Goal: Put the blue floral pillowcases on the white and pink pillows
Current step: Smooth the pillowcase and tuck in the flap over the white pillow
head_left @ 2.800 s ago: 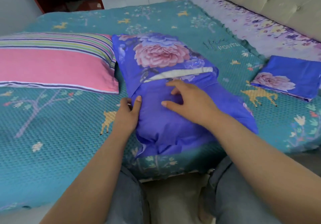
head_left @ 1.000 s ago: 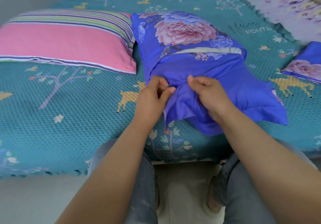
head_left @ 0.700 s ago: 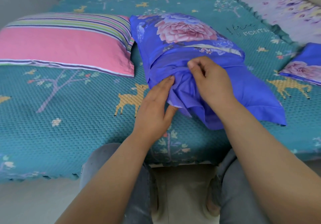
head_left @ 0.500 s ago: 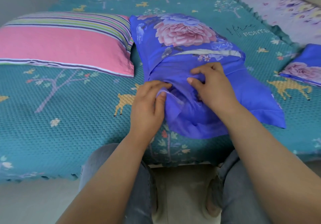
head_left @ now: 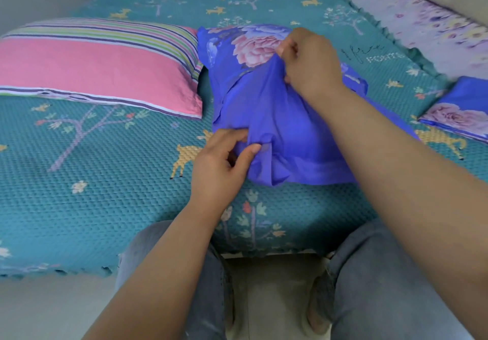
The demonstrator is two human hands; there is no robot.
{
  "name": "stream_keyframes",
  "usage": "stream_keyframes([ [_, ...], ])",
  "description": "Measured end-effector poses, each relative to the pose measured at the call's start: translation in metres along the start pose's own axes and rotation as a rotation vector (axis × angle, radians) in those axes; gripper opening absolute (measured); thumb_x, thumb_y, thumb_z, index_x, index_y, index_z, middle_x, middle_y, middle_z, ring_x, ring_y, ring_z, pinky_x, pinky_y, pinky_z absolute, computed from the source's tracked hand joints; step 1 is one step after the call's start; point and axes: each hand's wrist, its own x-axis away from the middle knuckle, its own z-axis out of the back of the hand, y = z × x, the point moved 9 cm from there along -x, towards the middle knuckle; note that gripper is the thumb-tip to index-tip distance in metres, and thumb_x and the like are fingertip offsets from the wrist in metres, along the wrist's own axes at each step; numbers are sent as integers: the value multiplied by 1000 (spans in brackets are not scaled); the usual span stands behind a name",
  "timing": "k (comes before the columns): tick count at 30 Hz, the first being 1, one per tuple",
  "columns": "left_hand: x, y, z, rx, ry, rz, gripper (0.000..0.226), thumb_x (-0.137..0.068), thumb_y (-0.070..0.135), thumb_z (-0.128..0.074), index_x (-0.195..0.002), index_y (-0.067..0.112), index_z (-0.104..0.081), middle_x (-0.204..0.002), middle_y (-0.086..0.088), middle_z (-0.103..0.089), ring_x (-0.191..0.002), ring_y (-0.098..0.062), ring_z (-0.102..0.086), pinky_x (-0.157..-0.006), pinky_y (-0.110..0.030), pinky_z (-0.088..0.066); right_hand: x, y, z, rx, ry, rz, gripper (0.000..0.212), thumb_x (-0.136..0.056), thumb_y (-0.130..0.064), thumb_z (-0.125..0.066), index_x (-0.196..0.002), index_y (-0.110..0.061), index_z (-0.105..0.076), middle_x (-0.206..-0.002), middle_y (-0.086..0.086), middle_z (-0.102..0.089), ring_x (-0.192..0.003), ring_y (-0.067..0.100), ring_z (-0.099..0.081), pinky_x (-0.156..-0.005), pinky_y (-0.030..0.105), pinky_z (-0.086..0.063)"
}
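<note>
The right hand's [head_left: 309, 62] fingers [head_left: 286, 46] pinch the blue floral pillowcase [head_left: 274, 118], drawing its flap up over the pink rose; half a second ago they pressed lower on the cloth. The left hand [head_left: 219, 165] grips the near hem between thumb and fingers. The stuffed case lies at the bed's [head_left: 92, 194] near edge, beside the pink striped pillow [head_left: 100, 67]. A folded pillowcase [head_left: 459, 115] sits at the right edge.

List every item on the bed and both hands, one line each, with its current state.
Blue floral pillowcase: on a pillow, loose fabric bunched at the near end.
Pink striped pillow: bare, lying flat on the bedspread.
Folded blue pillowcase: unused, flat at the right edge.
Left hand: pinching the case's near fabric.
Right hand: gripping fabric farther up, pulled taut.
Teal bedspread: spread flat.
</note>
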Motion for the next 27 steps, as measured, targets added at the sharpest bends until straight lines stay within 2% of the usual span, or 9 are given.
stream_keyframes([
  [3, 1, -10, -6, 5, -85, 96, 45, -82, 51, -51, -108, 20, -69, -87, 21, -60, -66, 8, -51, -66, -10, -40, 11, 31, -30, -11, -66, -129, 12, -91, -13, -45, -87, -15, -56, -102, 14, -65, -96, 31, -59, -74, 33, -40],
  [6, 2, -26, -6, -131, -133, 186, 47, -80, 56, -56, -118, 30, -63, -82, 15, -63, -70, -3, -55, -68, -20, -42, 54, 34, -58, 9, -161, -72, 15, -94, -16, -46, -96, -8, -58, -105, 17, -61, -99, 32, -56, -76, 35, -39],
  [9, 1, -22, -19, -250, -229, 9, 40, -79, 51, -58, -105, 23, -71, -95, 4, -62, -87, -20, -58, -82, -29, -46, 83, 29, -57, -99, -163, -1, 13, -93, -20, -53, -95, -7, -57, -98, 12, -56, -91, 31, -57, -76, 36, -42],
  [11, 0, -22, -23, -258, -246, -26, 32, -83, 42, -53, -90, 17, -73, -89, 0, -65, -83, -27, -58, -78, -35, -48, 93, 24, -51, -217, -172, 16, 16, -89, -21, -61, -99, -10, -57, -101, 1, -49, -80, 25, -61, -78, 34, -46],
  [13, -2, -21, -22, -226, -240, -26, 30, -85, 36, -49, -81, 14, -70, -81, -2, -63, -78, -27, -58, -74, -36, -48, 105, 21, -48, -284, -192, 2, 26, -85, -22, -67, -104, -14, -53, -107, -3, -39, -72, 20, -62, -78, 30, -48],
  [16, -6, -17, -13, -155, -173, -14, 27, -87, 30, -47, -78, 12, -66, -75, 1, -53, -75, -21, -52, -76, -32, -42, 117, 15, -46, -395, -222, 19, 24, -84, -19, -68, -102, -17, -51, -108, -2, -38, -78, 13, -64, -80, 25, -51],
  [20, -9, -8, -1, -192, -108, 19, 26, -90, 29, -47, -78, 12, -62, -71, -1, -53, -71, -26, -55, -68, -31, -42, 119, 11, -48, -349, -241, 98, 5, -90, -23, -60, -94, -21, -60, -86, -3, -52, -77, 7, -50, -72, 19, -39],
  [24, -26, 16, 0, -321, -49, 75, 32, -90, 40, -41, -86, 13, -60, -73, -14, -66, -71, -36, -61, -60, -40, -45, 115, 11, -52, -327, -268, 135, 19, -93, -23, -55, -106, -14, -66, -93, 5, -62, -87, 15, -54, -78, 20, -39],
  [27, -42, 31, -20, -327, -53, 42, 31, -92, 38, -46, -88, 11, -60, -77, -16, -67, -75, -37, -61, -62, -40, -43, 112, 14, -52, -234, -316, 220, 19, -91, -22, -51, -103, -12, -63, -86, 3, -52, -87, 25, -53, -79, 28, -41],
])
